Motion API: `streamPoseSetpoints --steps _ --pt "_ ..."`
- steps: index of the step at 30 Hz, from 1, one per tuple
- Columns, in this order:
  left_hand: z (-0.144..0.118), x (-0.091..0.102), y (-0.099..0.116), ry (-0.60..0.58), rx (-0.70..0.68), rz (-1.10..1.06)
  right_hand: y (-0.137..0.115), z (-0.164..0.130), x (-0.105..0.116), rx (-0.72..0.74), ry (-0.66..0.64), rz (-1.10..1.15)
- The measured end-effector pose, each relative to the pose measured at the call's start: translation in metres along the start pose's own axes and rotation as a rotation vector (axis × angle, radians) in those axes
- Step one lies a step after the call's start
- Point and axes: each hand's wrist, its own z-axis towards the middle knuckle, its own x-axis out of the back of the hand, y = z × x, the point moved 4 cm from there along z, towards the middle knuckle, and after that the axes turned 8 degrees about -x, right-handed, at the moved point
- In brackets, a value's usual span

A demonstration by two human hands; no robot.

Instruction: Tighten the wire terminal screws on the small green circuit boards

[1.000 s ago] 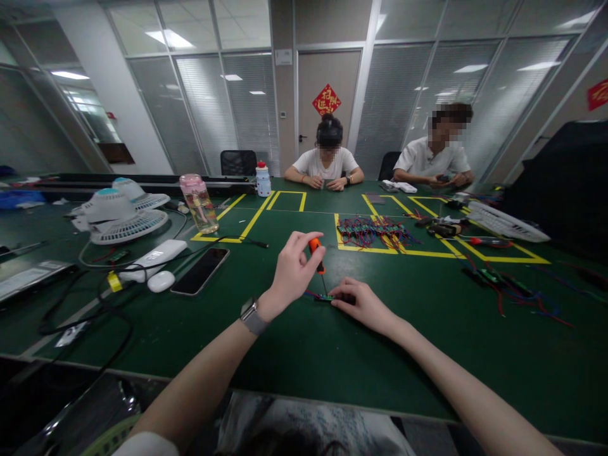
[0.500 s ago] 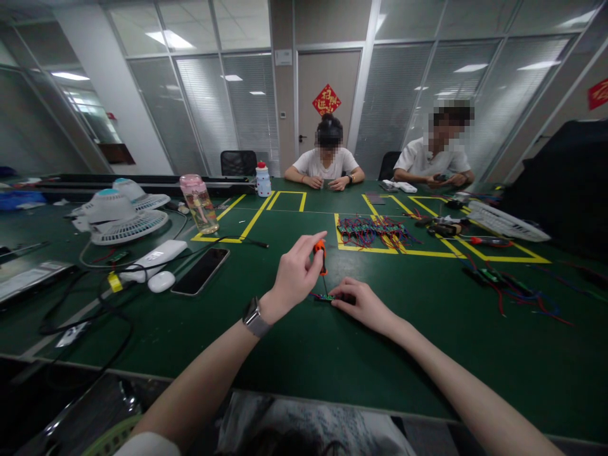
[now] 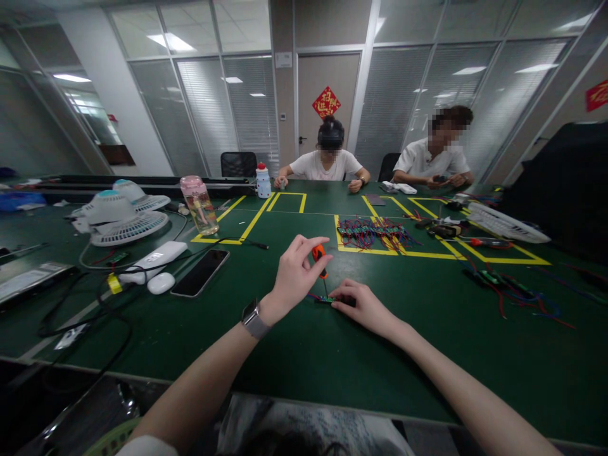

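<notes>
While your left hand (image 3: 295,273) pinches the small orange-handled screwdriver (image 3: 320,259) upright, its tip meets the small green circuit board (image 3: 325,298) at mid-frame.
Your right hand (image 3: 363,305) presses that board onto the green table (image 3: 304,354), fingertips (image 3: 338,301) together on its right end; red and blue wires trail leftward.

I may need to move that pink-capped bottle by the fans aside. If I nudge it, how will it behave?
The pink-capped bottle stands upright on the green table and is tall for its base, so a high push would probably tip it. Its clear wall looks rigid, likely smooth to grip. How full it is cannot be told, so neither can its weight. Lying down, its round body would likely roll.
</notes>
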Motion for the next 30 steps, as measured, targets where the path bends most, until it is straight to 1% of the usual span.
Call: streamPoseSetpoints --steps 2,5,7,11,15,19,24,26,28,30 --pt "-0.0006 -0.0001 0.0004 -0.011 0.002 -0.001 0.001 0.0 -0.0004 0.006 0.0 -0.001" --pt "-0.0012 -0.0025 0.0016 -0.057 -0.005 -0.091 0.0024 0.0001 -0.001 0.016 0.002 0.001" --pt "-0.001 -0.0033 0.0017 -0.061 -0.016 -0.131 0.0027 0.0001 -0.0013 0.021 0.004 0.001" --pt "-0.0005 -0.001 0.0012 -0.019 -0.026 -0.078 0.0021 0.0 -0.0015 0.017 0.006 0.007" --pt "-0.0006 -0.0007 0.0048 -0.069 -0.022 -0.063 0.0012 0.0 -0.0013 0.015 0.002 0.007" --pt "-0.0002 0.0005 0.0084 -0.015 -0.054 -0.015 0.0007 0.0001 -0.0009 0.012 -0.005 0.006" --pt "-0.0021 0.001 0.0072 0.043 -0.083 0.069 -0.0004 0.0002 -0.0006 0.005 0.002 0.001" --pt "-0.0032 0.0003 0.0068 0.012 -0.082 0.082 -0.0005 0.0002 -0.0009 0.004 -0.001 0.006" --pt "-0.0038 -0.0015 0.0069 -0.038 -0.081 0.065 -0.0004 0.0001 -0.0011 0.012 -0.003 0.013" --pt "-0.0038 -0.0029 0.0067 -0.062 -0.077 0.041 0.0001 0.0001 -0.0013 0.02 -0.003 0.015"
